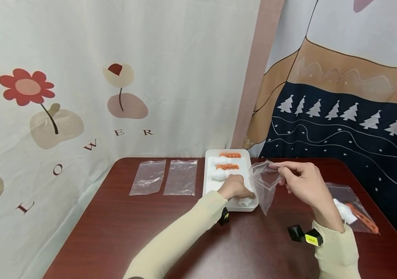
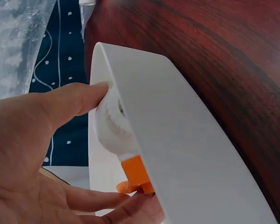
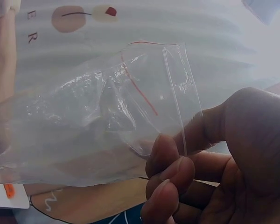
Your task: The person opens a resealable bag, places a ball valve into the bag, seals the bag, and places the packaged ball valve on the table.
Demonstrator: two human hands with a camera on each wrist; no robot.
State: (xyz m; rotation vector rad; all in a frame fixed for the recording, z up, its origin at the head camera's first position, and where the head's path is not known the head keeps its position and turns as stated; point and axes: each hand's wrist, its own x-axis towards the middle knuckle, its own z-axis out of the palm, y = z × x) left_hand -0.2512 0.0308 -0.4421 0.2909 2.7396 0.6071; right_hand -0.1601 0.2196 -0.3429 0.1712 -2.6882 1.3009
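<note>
My left hand (image 1: pixel 236 186) reaches into a white tray (image 1: pixel 208 190). In the left wrist view its thumb touches a white rounded piece (image 2: pixel 113 123), and its fingers are curled at an orange piece (image 2: pixel 136 170) beside it; the tray wall partly hides both. Held up by the right hand (image 1: pixel 304 182), just right of the tray, is a clear zip bag (image 1: pixel 266 186) with its mouth spread apart. The right thumb and fingers pinch the bag near its seal strip, as the right wrist view shows. Further back in the tray lie white bulb-shaped pieces (image 1: pixel 219 174) and orange perforated strips (image 1: pixel 227 167).
Two flat clear zip bags, a left one (image 1: pixel 147 178) and a nearer one (image 1: pixel 181 178), lie left of the tray. At the right, a filled bag (image 1: pixel 341 192) holds a white piece and an orange strip. Printed curtains (image 1: pixel 184 77) stand behind the brown table (image 1: pixel 132 228).
</note>
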